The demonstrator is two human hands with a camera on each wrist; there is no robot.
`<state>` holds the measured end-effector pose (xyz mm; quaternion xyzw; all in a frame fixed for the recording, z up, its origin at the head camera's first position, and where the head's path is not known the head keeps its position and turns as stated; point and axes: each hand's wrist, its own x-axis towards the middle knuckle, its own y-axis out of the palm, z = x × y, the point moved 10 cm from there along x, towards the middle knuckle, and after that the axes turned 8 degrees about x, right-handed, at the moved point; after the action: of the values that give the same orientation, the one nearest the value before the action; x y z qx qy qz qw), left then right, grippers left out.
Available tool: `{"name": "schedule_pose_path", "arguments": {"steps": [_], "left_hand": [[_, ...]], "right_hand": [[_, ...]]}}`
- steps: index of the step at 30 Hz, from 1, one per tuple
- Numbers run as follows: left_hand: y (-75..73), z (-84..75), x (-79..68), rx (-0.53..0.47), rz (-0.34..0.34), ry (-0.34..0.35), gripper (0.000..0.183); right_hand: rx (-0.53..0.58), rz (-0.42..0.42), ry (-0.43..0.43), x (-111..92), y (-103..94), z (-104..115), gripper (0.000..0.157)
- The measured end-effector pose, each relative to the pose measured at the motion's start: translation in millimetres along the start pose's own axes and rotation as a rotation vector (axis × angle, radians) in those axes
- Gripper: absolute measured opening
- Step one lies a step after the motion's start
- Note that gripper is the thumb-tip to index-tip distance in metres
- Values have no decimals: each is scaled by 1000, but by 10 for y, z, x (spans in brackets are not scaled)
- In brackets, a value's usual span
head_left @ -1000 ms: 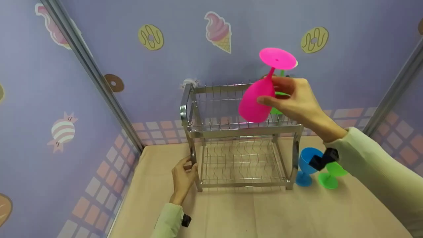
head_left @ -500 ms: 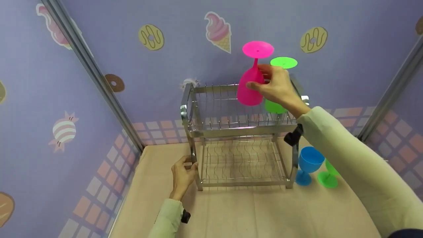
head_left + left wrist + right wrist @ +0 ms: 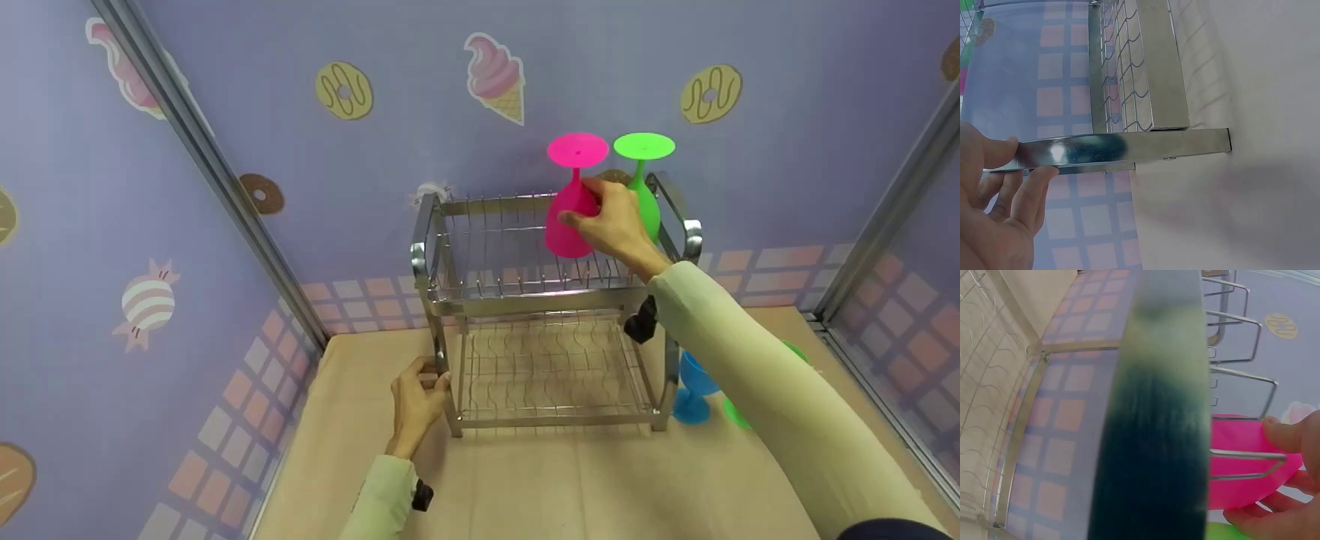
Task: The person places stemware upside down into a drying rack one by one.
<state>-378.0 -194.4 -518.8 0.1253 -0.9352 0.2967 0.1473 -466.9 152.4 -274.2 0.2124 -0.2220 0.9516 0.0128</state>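
A pink plastic goblet [image 3: 570, 225] stands upside down at the upper tier of a two-tier metal dish rack [image 3: 540, 302], its round foot on top. My right hand [image 3: 616, 225] grips its bowl between thumb and fingers. In the right wrist view the pink goblet [image 3: 1241, 439] shows behind the wire prongs, with thumb and fingers round it. Just right of it, a green goblet [image 3: 646, 214] also sits upside down on the upper tier, partly behind my hand. My left hand [image 3: 417, 397] holds the rack's front left leg, pinching the metal upright [image 3: 1072, 152] in the left wrist view.
On the table [image 3: 525, 480], right of the rack, stand a blue goblet [image 3: 691, 405] and a green goblet [image 3: 736, 414], both partly hidden by my right sleeve [image 3: 750, 390]. The lower wire tier [image 3: 547, 367] holds nothing visible. A patterned wall [image 3: 405, 150] rises close behind.
My right hand has carried the pink goblet left, then down onto the upper tier beside the green one, turning it from tilted to upright-inverted. My left hand stays on the rack leg.
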Motion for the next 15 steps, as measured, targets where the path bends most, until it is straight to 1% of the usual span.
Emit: {"name": "schedule_pose_path", "arguments": {"steps": [7, 15], "left_hand": [[-8, 6, -6, 17, -8, -11, 21], [5, 11, -9, 23, -11, -10, 21]], "right_hand": [[-39, -5, 14, -14, 50, -26, 42], [-58, -5, 27, -24, 52, -36, 44]]}}
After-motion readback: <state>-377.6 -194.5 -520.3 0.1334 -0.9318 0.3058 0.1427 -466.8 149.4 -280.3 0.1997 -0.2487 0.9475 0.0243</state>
